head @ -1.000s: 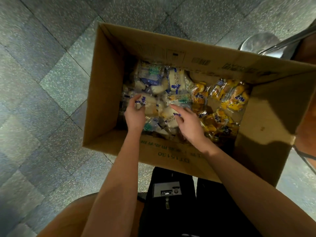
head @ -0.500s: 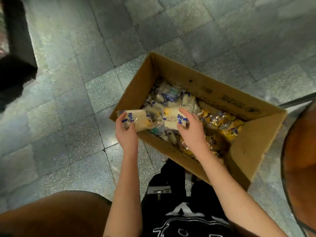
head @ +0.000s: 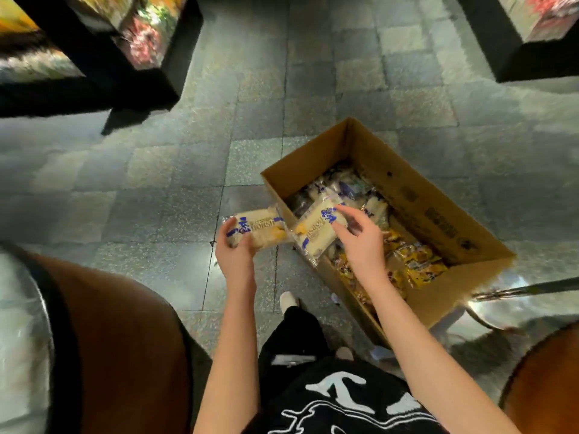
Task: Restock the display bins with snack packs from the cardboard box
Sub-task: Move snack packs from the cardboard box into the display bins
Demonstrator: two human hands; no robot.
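On the tiled floor (head: pixel 194 214) sits an open box (head: pixel 435 214), packs heaped inside. Left hand (head: pixel 236 255) grips one pale pack (head: pixel 258 228) just outside the box's near corner. Right hand (head: pixel 360 242) pinches a second pack (head: pixel 318 231) over the rim, fingers partly spread. Bins (head: pixel 147 42) blurred, far left.

I hold one pale pack (head: pixel 257 228) in my left hand (head: pixel 236 256) and another pack (head: pixel 316 233) in my right hand (head: pixel 360 242) over the box (head: pixel 438 227) on the floor (head: pixel 175 195).
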